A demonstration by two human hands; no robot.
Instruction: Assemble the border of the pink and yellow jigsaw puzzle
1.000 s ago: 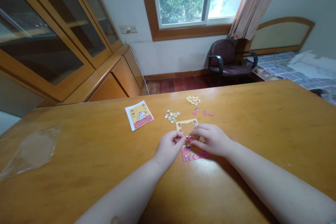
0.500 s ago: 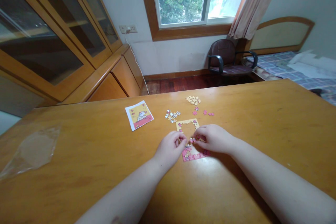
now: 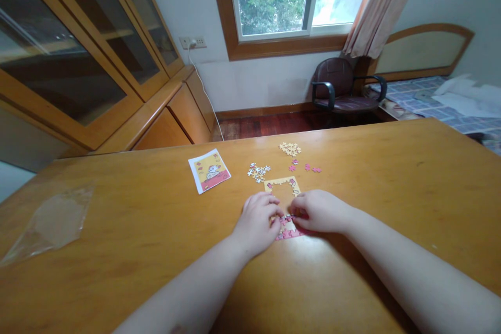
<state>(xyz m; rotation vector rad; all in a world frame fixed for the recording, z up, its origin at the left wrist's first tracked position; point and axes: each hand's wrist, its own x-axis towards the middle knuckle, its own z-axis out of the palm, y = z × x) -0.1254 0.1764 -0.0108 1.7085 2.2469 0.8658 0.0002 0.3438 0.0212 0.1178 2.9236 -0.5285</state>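
Note:
A partly built jigsaw puzzle [image 3: 282, 186] with a yellow top edge and a pink bottom lies on the wooden table [image 3: 156, 229]. My left hand [image 3: 256, 222] rests on its left side with fingers curled and pinched together. My right hand [image 3: 318, 211] lies on its right side, fingertips pinched on a small pink puzzle piece [image 3: 288, 217] where the two hands meet. Most of the puzzle's lower part is hidden under my hands.
Loose pieces lie beyond the puzzle: a white heap [image 3: 257, 171], a yellow heap [image 3: 289, 148] and a few pink ones [image 3: 312, 168]. A reference picture card [image 3: 209, 170] sits to the left, a clear plastic bag [image 3: 50, 222] far left. Cabinets, a chair [image 3: 340, 88] and a bed stand beyond.
Both hands have drawn nearer to me and closer together over the lower pink part of the puzzle. My left hand now covers more of the puzzle's left side.

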